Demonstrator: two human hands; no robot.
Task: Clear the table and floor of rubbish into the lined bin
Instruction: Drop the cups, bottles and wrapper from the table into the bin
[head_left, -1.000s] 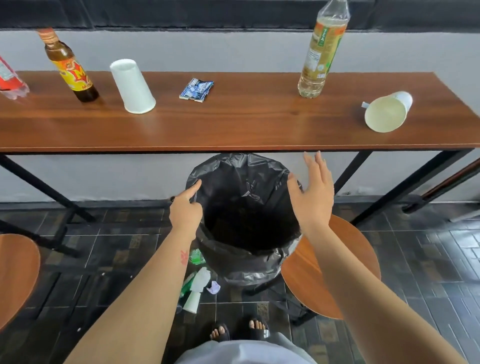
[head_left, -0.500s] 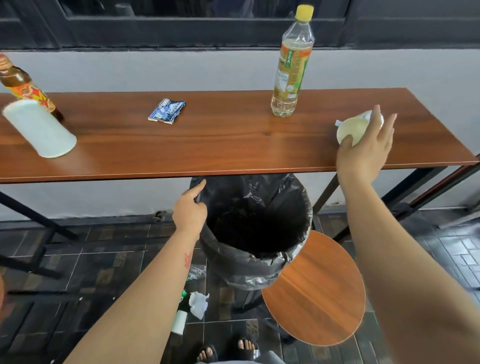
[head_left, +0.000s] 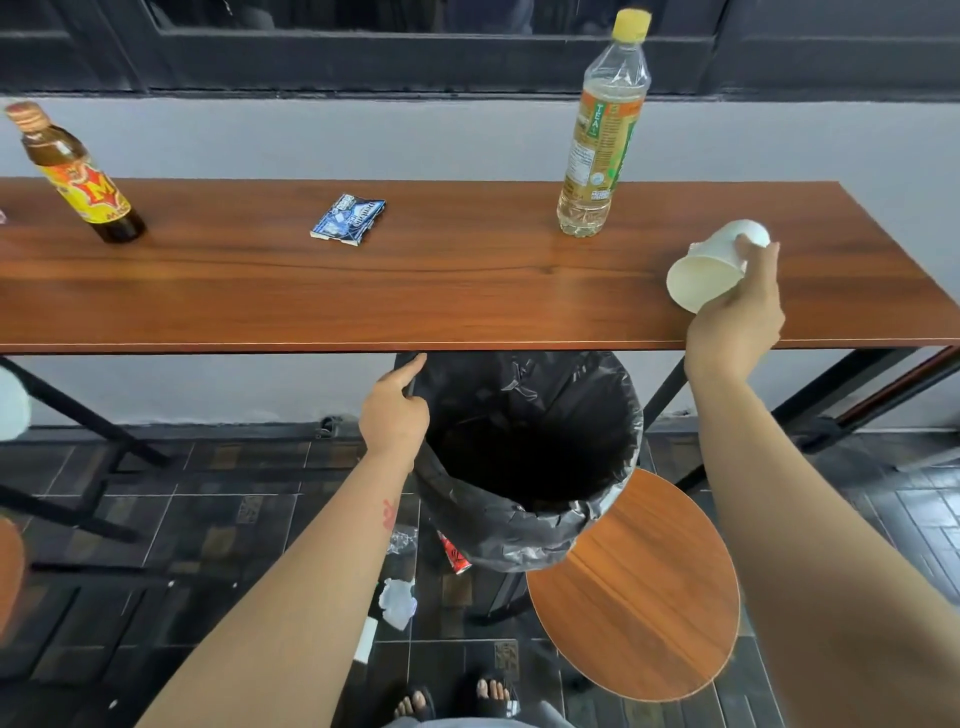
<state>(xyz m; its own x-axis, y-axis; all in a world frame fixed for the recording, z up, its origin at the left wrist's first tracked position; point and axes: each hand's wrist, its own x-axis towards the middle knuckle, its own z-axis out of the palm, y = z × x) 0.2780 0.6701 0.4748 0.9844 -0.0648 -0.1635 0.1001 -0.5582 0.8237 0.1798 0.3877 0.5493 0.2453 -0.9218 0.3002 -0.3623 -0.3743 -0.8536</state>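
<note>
Crumpled white paper (head_left: 398, 603) and a red wrapper (head_left: 455, 557) lying on dark floor tiles at 7 o'clock of the bin (head_left: 530, 525), black liner folded over its rim, mouth open and unobstructed. Left hand (head_left: 395, 415) pinching the liner edge at 9 o'clock. Round stool seat (head_left: 636, 592) overlapping the bin at 5 o'clock. Right hand (head_left: 737, 322) wrapped around a white paper cup (head_left: 701, 275), tilted, above the table's (head_left: 415, 291) near edge. Beyond: blue packet (head_left: 348, 219), tea bottle (head_left: 602, 140), brown bottle (head_left: 72, 176) upright

The tall clear bottle (head_left: 602, 140) on the tabletop (head_left: 467, 280) carries "TEA" on its label; the small brown bottle (head_left: 78, 176) shows a large red "M". Print on the blue wrapper (head_left: 348, 220) is too blurred to read.
</note>
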